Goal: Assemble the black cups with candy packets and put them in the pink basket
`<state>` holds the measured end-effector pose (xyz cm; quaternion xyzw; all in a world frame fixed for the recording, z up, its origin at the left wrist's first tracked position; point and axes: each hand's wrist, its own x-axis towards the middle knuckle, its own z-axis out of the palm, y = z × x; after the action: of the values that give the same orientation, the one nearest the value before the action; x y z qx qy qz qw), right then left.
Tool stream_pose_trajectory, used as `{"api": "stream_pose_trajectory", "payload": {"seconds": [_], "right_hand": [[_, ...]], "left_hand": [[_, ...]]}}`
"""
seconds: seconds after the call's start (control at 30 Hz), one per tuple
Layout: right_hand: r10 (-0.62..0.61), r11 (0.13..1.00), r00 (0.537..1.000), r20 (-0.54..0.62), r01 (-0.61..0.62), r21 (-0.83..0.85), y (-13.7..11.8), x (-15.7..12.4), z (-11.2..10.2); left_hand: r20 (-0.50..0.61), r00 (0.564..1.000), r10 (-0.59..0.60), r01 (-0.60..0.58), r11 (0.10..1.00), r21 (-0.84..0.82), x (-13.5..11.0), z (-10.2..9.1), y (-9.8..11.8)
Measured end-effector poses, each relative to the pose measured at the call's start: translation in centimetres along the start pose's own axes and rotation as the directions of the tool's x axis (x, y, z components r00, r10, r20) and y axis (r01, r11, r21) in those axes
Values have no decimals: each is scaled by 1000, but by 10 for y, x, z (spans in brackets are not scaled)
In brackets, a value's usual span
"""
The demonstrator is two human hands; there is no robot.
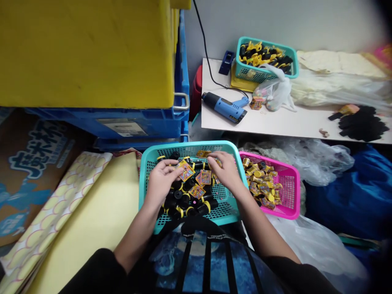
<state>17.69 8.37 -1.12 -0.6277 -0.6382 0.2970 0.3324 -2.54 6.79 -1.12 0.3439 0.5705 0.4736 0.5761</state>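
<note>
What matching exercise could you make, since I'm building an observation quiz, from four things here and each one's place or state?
Column one:
1. Heat gun
2. Left hand
3. Pink basket
4. Cardboard box

Column two:
A. Just right of the nearer teal basket
B. At the picture's left edge
C. Lying on the white table
D. Pinching a printed yellow piece

Right pairs: 1-C, 2-D, 3-A, 4-B.
</note>
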Motion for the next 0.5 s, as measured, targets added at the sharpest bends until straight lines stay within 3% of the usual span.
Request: {"api": "stream_pose_trajectory", "payload": {"seconds": [0.1, 0.27, 0.43, 0.5], "right_hand": [[-127, 955, 962, 243, 52, 291, -15, -2, 10], [-27, 952, 984, 175, -29, 306, -29, 2, 29], [81, 897, 968, 237, -175, 405, -19, 15, 31], [123, 926, 963, 241, -198, 320, -11, 19, 33]], "left_hand": [[76, 997, -8, 10, 1000, -24, -3, 10, 1], [121, 992, -24, 36, 995, -96, -8, 16, 2], [67, 998, 21, -20, 1000, -12, -1, 1, 1], [44, 997, 57, -58, 998, 19, 3, -5, 0]]}}
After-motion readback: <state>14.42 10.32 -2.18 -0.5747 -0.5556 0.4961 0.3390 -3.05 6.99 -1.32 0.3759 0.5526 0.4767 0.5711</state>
